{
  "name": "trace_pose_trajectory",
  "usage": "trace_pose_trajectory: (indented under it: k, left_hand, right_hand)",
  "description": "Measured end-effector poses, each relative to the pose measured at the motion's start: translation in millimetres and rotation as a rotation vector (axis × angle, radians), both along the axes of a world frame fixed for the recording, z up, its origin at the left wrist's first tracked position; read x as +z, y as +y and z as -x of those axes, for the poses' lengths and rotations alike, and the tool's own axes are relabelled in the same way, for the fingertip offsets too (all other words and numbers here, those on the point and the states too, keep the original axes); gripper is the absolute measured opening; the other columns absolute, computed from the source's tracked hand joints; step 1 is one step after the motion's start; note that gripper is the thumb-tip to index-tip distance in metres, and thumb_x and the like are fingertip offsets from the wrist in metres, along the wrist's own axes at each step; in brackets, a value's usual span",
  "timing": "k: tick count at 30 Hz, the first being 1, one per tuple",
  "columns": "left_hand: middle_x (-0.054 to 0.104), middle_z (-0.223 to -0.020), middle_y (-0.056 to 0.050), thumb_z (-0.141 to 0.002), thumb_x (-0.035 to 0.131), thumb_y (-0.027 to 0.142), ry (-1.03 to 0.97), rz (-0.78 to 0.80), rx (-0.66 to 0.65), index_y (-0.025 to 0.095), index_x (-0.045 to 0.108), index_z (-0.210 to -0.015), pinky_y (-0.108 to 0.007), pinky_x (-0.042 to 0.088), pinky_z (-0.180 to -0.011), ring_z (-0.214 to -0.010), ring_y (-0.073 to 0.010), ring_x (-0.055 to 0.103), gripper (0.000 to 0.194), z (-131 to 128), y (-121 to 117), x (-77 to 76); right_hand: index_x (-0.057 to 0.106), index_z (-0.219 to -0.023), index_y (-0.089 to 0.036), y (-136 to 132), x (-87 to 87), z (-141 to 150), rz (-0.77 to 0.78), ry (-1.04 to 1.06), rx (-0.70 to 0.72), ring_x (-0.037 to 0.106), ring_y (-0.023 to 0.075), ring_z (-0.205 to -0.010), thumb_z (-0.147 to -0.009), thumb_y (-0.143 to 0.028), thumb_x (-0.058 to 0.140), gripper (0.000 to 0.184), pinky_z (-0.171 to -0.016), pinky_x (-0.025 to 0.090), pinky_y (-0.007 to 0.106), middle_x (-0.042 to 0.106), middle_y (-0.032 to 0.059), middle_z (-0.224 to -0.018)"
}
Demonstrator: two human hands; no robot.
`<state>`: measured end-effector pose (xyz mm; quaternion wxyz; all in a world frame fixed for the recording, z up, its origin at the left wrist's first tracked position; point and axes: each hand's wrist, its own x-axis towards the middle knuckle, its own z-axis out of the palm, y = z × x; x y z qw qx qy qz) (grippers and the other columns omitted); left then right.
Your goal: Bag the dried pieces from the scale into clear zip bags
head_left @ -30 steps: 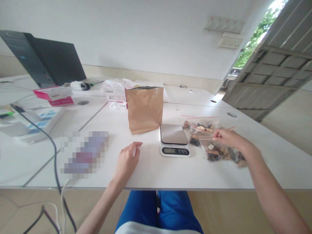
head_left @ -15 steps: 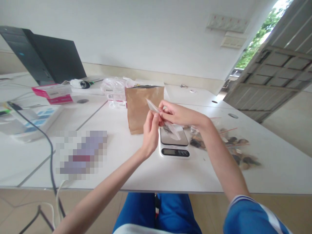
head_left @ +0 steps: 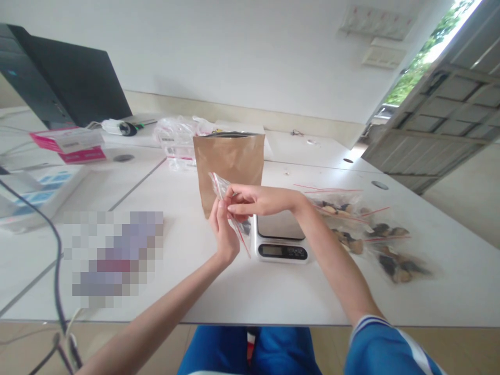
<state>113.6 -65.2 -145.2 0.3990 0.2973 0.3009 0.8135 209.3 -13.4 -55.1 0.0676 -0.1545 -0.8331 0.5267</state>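
Here's the left forearm slanting up from the lower left, the right one climbing from the lower right and bending sharply at the wrist; left hand (head_left: 225,232) and right hand (head_left: 261,199) meet, fingers of both pinching a tilted clear zip bag (head_left: 221,185), a dark patch low in it too hidden to identify; just right of those fingers sits the scale (head_left: 281,230), plate partly hidden by the right arm; farther right, zip bags (head_left: 402,265) hold dark and tan pieces; directly beyond the fingers stands a brown paper bag (head_left: 232,156), upright, its contents unreadable.
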Motion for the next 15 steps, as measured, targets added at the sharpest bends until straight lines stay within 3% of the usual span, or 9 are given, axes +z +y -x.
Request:
trace_pose_trajectory:
  k: [7,10,15]
  left_hand:
    - [0.060,-0.069,0.000,-0.078,0.059,0.050,0.069,-0.025,0.053,0.018,0.061,-0.072,-0.022,0.047,-0.061,-0.064,-0.0119,0.056,0.033,-1.9,0.6,-2.3]
    - [0.057,-0.070,0.001,-0.083,0.055,0.049,0.164,-0.050,0.103,0.018,0.059,-0.073,-0.022,0.044,-0.062,-0.065,-0.0114,0.054,0.033,0.1,2.4,-7.6]
    - [0.041,-0.058,0.004,-0.088,0.048,0.050,0.383,-0.076,0.181,0.018,0.043,-0.058,-0.022,0.034,-0.053,-0.055,-0.0089,0.038,0.044,2.9,3.3,-16.7]
  right_hand:
    - [0.043,-0.075,-0.018,1.3,0.3,-1.1,-0.363,-0.182,-0.113,0.044,0.0096,-0.063,-0.092,-0.033,0.049,0.023,-0.056,0.035,0.022,0.049,-0.0021,-0.071]
    - [0.045,-0.076,-0.018,-11.3,7.2,0.5,-0.468,-0.256,-0.173,0.045,0.0098,-0.062,-0.090,-0.027,0.048,0.017,-0.055,0.032,0.022,0.052,-0.0019,-0.072]
    - [0.050,-0.072,-0.018,-42.2,21.3,2.3,-0.629,-0.443,-0.332,0.043,0.0102,-0.054,-0.088,-0.024,0.043,0.018,-0.054,0.025,0.025,0.056,-0.0006,-0.064]
